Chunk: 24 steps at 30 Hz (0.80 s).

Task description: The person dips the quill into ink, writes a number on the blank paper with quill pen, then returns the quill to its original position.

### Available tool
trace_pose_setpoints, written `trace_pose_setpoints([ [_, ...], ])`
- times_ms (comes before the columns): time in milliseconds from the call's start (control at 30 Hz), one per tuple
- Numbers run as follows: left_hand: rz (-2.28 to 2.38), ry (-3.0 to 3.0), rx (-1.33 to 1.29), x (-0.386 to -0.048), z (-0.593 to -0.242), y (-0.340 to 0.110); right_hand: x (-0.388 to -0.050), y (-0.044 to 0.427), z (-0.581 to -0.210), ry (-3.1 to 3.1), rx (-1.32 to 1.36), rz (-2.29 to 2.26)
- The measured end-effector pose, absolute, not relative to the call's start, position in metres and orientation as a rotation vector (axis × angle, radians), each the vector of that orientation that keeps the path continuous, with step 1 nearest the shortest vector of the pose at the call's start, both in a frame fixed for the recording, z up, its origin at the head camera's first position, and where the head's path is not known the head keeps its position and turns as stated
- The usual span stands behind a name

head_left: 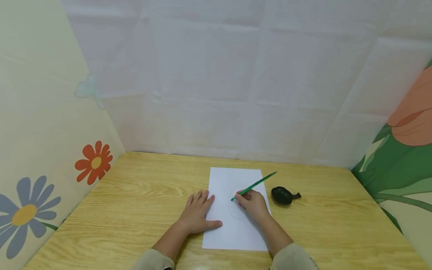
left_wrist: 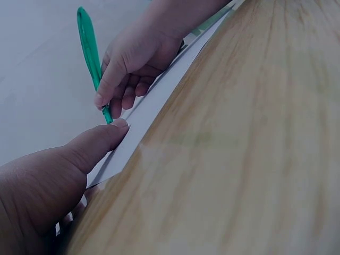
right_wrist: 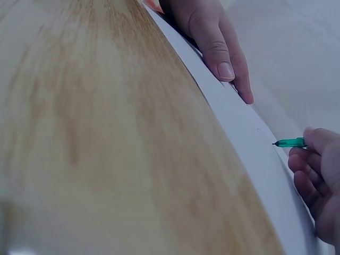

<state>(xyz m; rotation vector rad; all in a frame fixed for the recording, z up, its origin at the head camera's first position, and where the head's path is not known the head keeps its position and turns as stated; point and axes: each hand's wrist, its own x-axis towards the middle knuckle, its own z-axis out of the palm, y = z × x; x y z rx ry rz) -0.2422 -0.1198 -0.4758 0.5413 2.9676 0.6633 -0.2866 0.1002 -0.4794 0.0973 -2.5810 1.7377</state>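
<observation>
A sheet of white paper [head_left: 219, 240] lies on the wooden table, bearing a thin, faint oval outline [head_left: 237, 218]. My right hand [head_left: 254, 206] pinches a green pen [head_left: 258, 182] between thumb and fingers. Its dark tip is at the left side of the oval; whether it touches the paper I cannot tell. In the right wrist view the pen's tip section [right_wrist: 289, 143] pokes out past the fingertips. My left hand [head_left: 197, 213] rests with straight, spread fingers at the sheet's left edge, its thumb on the paper.
Right of the paper sits a glossy, rounded black object [head_left: 281, 195] with a short tail. A white sheet [head_left: 216, 93] hangs behind the wooden table [head_left: 135, 202]. Flower-patterned panels stand at the left [head_left: 40, 112] and right [head_left: 405, 172].
</observation>
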Motion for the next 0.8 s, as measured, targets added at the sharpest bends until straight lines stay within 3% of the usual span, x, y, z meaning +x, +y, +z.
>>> trace_pose_setpoints([
  [800,0.65,2.973,0.545,-0.2465,-0.4812,-0.1183,-0.2874,0.1,-0.4827,-2.621,0.113,1.736],
])
